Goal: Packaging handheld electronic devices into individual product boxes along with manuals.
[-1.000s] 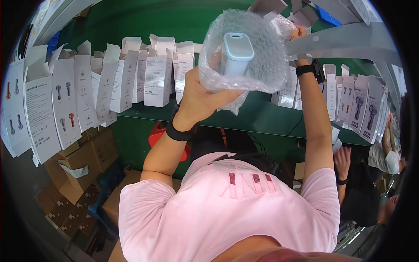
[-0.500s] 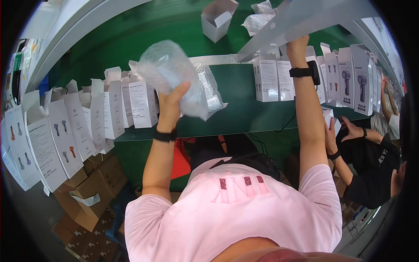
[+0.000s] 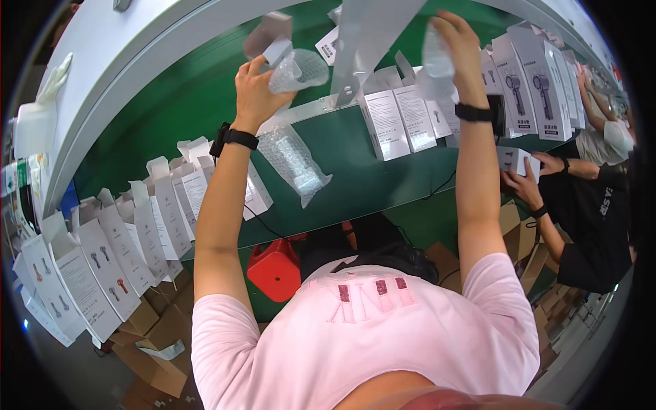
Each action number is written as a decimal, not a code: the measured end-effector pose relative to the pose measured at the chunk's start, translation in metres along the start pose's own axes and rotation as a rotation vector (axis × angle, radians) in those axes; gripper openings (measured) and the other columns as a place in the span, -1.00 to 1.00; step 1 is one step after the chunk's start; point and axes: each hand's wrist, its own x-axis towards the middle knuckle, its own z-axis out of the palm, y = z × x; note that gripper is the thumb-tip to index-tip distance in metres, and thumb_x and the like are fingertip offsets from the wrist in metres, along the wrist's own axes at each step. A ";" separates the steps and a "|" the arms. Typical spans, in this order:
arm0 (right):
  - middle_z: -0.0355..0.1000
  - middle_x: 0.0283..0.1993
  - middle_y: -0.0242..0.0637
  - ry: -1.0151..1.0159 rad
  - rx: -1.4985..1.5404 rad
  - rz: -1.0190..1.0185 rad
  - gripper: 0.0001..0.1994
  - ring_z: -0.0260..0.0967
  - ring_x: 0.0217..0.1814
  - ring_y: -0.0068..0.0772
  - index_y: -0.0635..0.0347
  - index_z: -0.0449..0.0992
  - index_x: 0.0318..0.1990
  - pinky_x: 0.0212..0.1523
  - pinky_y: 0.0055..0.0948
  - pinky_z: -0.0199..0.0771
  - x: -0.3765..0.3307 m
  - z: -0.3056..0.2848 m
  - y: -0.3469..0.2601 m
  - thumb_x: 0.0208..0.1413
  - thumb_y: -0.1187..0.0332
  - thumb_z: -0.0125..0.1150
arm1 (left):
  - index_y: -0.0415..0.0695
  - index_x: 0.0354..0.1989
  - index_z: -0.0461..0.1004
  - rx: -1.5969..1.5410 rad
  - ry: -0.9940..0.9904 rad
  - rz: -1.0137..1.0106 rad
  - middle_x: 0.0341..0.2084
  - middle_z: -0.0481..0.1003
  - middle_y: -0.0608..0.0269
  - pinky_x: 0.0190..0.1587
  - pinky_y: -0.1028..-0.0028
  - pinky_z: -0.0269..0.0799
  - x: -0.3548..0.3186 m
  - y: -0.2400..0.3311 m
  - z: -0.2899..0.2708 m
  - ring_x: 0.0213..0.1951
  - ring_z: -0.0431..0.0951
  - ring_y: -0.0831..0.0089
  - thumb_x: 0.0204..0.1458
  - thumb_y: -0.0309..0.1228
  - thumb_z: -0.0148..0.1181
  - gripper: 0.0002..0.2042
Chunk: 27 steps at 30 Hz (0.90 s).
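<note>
A clear bubble-wrap pouch [image 3: 299,68] was clamped in the left hand [image 3: 256,92], raised far-left; another wrapped item [image 3: 435,58] was gripped by the right hand [image 3: 459,41], farther right, hands well apart.

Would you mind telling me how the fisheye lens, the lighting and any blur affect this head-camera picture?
Head view: strong fisheye, so the green table edge and white shelf bow into arcs, with a black rim at the corners; lighting is bright and even, with little shadow; the left hand and its bubble-wrap bag are slightly soft, as is the right hand; the white boxes mid-frame look sharp.
</note>
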 end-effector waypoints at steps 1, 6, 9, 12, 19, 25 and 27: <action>0.53 -0.24 -0.10 0.023 -0.218 -0.161 -0.64 0.48 -0.29 -0.31 0.39 0.53 -0.19 -0.27 -0.39 0.43 0.014 0.009 0.015 0.03 0.21 0.22 | -0.11 -0.29 0.64 -0.032 -0.026 -0.091 0.00 0.42 0.17 0.16 0.13 0.23 0.005 -0.001 0.001 0.12 0.33 0.09 -0.37 -0.16 0.46 -0.58; 0.49 -0.18 0.07 -0.418 -1.118 -0.370 -0.45 0.50 -0.28 0.03 0.40 0.34 0.05 -0.27 -0.18 0.52 0.056 0.078 0.039 0.22 -0.01 -0.03 | -0.22 -0.16 0.56 -0.361 0.189 -0.298 -0.21 0.53 0.12 -0.12 0.33 0.45 -0.009 0.021 -0.051 -0.23 0.55 0.25 -0.21 -0.29 0.45 -0.58; 0.46 -0.09 0.18 -0.340 -1.057 -0.357 -0.49 0.45 -0.15 0.24 0.24 0.44 0.03 -0.14 -0.10 0.49 0.086 0.109 0.123 0.18 -0.03 -0.04 | -0.31 -0.11 0.49 -0.659 0.152 -0.510 -0.26 0.57 0.16 -0.09 0.41 0.43 -0.041 0.066 -0.105 -0.22 0.55 0.41 -0.21 -0.34 0.47 -0.52; 0.45 -0.02 0.18 -0.247 -0.946 -0.300 -0.56 0.40 -0.03 0.26 0.09 0.54 -0.04 -0.02 -0.08 0.43 0.117 0.100 0.171 0.14 -0.02 -0.02 | -0.27 -0.04 0.45 -0.750 -0.138 -0.645 -0.18 0.54 0.21 -0.06 0.41 0.44 -0.100 0.092 -0.149 -0.17 0.54 0.40 -0.21 -0.38 0.45 -0.49; 0.42 -0.01 0.18 -0.594 -1.064 -0.271 -0.57 0.38 0.09 -0.01 0.23 0.49 -0.02 0.06 -0.20 0.38 0.035 -0.015 -0.089 0.06 0.10 0.12 | -0.31 -0.04 0.41 -1.025 -0.597 -0.392 -0.13 0.50 -0.02 0.01 0.26 0.40 -0.103 0.195 -0.105 -0.04 0.50 0.11 -0.37 -0.16 0.41 -0.32; 0.45 -0.19 0.30 -0.913 -1.304 -0.153 -0.59 0.46 -0.12 0.21 0.52 0.48 -0.23 -0.13 -0.12 0.46 0.009 -0.037 -0.076 -0.17 0.28 0.20 | -0.40 -0.23 0.45 -0.679 -0.449 -0.191 -0.21 0.47 -0.20 -0.08 0.23 0.41 -0.019 0.210 0.010 -0.12 0.49 -0.05 -0.36 -0.06 0.35 -0.38; 0.47 -0.26 0.30 -0.957 -1.300 -0.148 -0.71 0.49 -0.17 0.22 0.51 0.53 -0.35 -0.13 -0.13 0.50 0.005 -0.043 -0.038 -0.16 0.38 0.14 | -0.46 -0.06 0.39 -0.830 -0.575 -0.207 -0.14 0.47 -0.21 -0.03 0.28 0.41 0.020 0.215 0.022 -0.07 0.50 0.01 -0.36 -0.06 0.36 -0.25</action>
